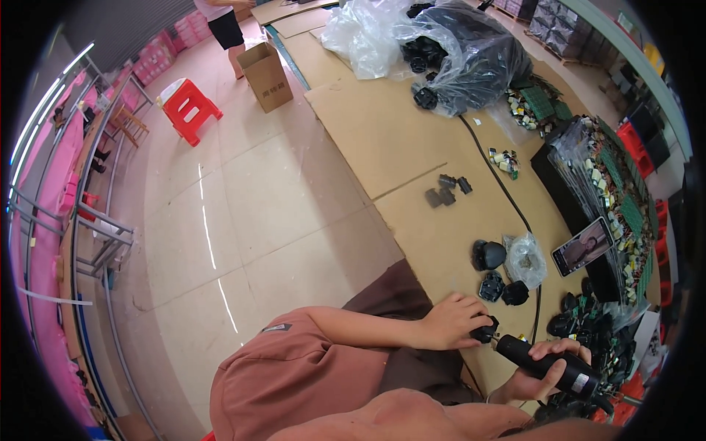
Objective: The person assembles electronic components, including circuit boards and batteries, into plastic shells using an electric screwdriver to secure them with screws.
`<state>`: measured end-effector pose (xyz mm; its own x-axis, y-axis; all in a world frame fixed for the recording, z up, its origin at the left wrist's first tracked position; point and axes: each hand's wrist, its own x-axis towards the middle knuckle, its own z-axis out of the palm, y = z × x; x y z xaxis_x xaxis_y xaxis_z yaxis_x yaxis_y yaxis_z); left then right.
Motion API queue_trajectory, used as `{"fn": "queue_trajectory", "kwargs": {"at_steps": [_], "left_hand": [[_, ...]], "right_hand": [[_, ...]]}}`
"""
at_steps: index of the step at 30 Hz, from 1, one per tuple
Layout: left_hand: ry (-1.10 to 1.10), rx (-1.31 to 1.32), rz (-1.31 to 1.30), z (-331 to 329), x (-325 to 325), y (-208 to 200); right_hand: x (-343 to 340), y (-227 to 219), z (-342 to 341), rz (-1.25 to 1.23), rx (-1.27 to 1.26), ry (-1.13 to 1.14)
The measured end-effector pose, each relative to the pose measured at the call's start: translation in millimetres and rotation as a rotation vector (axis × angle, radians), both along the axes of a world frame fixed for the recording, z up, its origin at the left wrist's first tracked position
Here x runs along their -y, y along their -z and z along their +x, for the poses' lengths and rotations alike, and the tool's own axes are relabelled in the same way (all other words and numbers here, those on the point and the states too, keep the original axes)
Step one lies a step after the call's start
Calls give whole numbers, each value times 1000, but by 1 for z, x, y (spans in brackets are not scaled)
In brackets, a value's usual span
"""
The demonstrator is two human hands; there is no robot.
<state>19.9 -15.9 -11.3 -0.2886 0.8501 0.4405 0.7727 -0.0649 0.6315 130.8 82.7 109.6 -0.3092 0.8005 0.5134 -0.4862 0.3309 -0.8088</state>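
The left hand (457, 321) is the nearer one to the small, dark, chunky plastic part (484, 332), which lies at its fingertips on the tan cardboard table cover (412, 213), close to the front edge. Its fingers are bent and close together, clamped on the part from the left; the thumb's exact place cannot be told. Just beyond the part stand a rounded black plastic shell (488, 255) and an open black plastic housing (491, 287). To the right, the black cylindrical power screwdriver (544, 361) has its long axis slanting from upper left to lower right, with its thin metal bit aimed left at the part; whether bit and part touch cannot be made out. The right hand (531, 383) is closed round the screwdriver's body, thumb and fingers on opposite sides, well to the right of the part
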Motion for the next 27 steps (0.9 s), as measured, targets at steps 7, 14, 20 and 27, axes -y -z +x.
{"fn": "queue_trajectory", "kwargs": {"at_steps": [7, 14, 20, 27], "left_hand": [[116, 214, 31, 5, 0, 3], [154, 223, -14, 1, -3, 2], [171, 199, -56, -2, -4, -1], [169, 170, -25, -3, -5, 4]], "right_hand": [[2, 1, -1, 8, -44, 111], [-5, 9, 14, 29, -56, -30], [-5, 10, 17, 33, -86, -56], [-9, 11, 18, 29, -90, -77]]}}
